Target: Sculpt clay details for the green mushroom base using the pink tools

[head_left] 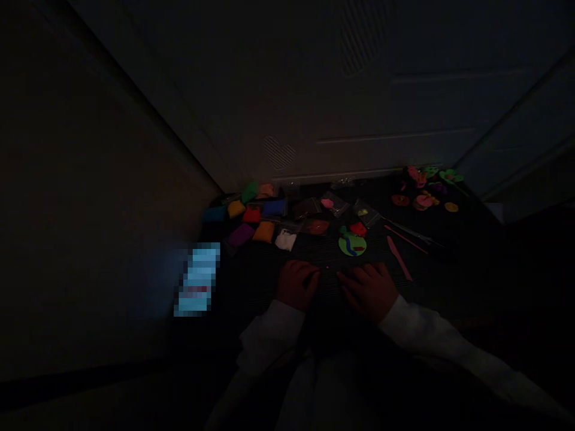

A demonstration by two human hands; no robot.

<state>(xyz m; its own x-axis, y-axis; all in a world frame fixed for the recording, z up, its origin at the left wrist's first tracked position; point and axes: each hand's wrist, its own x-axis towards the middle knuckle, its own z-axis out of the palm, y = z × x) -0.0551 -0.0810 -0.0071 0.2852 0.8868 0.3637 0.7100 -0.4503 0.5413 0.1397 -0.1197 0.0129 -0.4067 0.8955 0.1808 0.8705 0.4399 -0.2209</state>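
Observation:
The scene is very dark. My left hand (296, 284) rests on the dark table with curled fingers, thumb tip and index fingertip together; whether anything is between them is hidden. To its right my right hand (369, 290) lies palm down, fingers stretched toward the left hand and apart. A tiny red bit of clay (327, 267) sits on the table between the two hands, touching neither. Just beyond them is a round green clay disc (352, 245) with a blue strip and small red and dark pieces on it. A red clay lump (358, 228) lies at its back edge.
Several bags of coloured clay (265, 231) spread across the back left. A pink plastic knife (399, 258), a thin pink stick (406, 239) and scissors (413, 231) lie right. Finished clay figures (423, 202) stand back right. A lit, blurred screen (197, 280) is at the left edge.

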